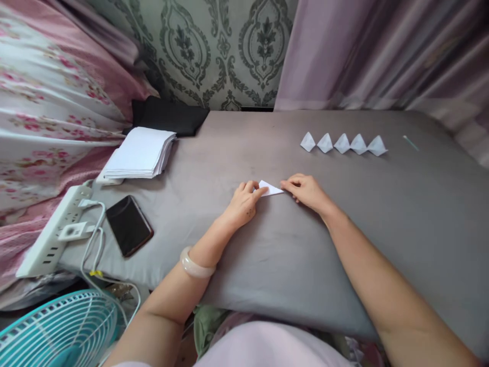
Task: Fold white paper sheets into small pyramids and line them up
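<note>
A small white piece of paper (270, 189), folded to a triangle, lies on the grey cloth surface in front of me. My left hand (245, 200) holds its left part, thumb on top and fingers curled at the edge. At the paper's pointed right corner, my right hand (303, 191) has thumb and fingertips pinched together. A pale bangle (195, 264) sits on my left wrist. Beyond my right hand stands a row of several folded paper boats (343, 143), side by side.
To the left are a stack of white paper (139, 153), a black folded item (168, 116), a phone (129, 225) and a white power strip (57, 232) with cables. A turquoise fan (64, 326) stands lower left. A cotton swab (411, 143) lies at the far right.
</note>
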Demonstrator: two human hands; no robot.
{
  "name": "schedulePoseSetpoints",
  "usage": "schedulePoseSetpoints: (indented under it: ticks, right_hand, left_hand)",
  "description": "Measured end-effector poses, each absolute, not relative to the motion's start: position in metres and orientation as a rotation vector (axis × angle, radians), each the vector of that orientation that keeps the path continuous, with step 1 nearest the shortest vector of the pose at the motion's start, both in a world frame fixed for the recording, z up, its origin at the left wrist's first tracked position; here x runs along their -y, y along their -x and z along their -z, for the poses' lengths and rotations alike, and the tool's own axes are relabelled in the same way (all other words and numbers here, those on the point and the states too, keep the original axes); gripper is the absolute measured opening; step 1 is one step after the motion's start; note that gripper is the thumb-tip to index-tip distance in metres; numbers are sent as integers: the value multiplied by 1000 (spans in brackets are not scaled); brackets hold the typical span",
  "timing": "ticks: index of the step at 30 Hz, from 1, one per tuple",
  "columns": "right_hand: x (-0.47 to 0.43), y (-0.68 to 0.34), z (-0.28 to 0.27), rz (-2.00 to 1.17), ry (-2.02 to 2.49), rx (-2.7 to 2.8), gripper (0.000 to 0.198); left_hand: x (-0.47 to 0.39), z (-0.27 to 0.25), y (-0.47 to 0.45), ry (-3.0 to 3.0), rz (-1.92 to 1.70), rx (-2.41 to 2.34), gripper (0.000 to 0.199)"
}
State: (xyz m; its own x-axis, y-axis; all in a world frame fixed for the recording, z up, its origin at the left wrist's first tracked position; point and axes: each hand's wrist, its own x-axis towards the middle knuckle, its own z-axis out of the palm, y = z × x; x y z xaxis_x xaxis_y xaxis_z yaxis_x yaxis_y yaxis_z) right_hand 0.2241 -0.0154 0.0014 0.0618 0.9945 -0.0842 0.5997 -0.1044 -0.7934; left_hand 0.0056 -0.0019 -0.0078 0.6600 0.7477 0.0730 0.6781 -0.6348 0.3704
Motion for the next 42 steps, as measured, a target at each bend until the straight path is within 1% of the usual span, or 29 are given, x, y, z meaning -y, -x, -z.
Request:
schedulePoseSetpoints:
  ticks: [2,3,9,17,26,32,38,42]
  right_hand:
    - [26,-231,2,-984,1668,1462,37]
    - [32,-234,4,-974,1638,1441,38]
    - [57,-227,12,-497,1524,1744,31]
    - [62,-224,14,-318,1492,2024,44]
    - [65,-217,9,-297,1637,2087,49]
    - [59,-216,5,-369,1710,1992,44]
    - [49,-190,-7,-362,1541,1970,44]
    - [54,-168,-4,-309,1600,2063,44]
  left_hand:
    - [2,7,-6,-2574,-304,-1136,60]
    - [3,7,-6,-2580,-301,-1136,61]
    - [3,8,-5,-2634,-308,-1136,61]
    - [1,12,-4,-2636,-318,-1130,57]
    - [3,10,-5,-2593,-329,-1196,58]
    - [5,6,-7,-2571,-291,-1228,59]
    - [6,3,-7,-2549,-302,-1253,58]
    - [4,6,-8,-2480,-372,-1255,58]
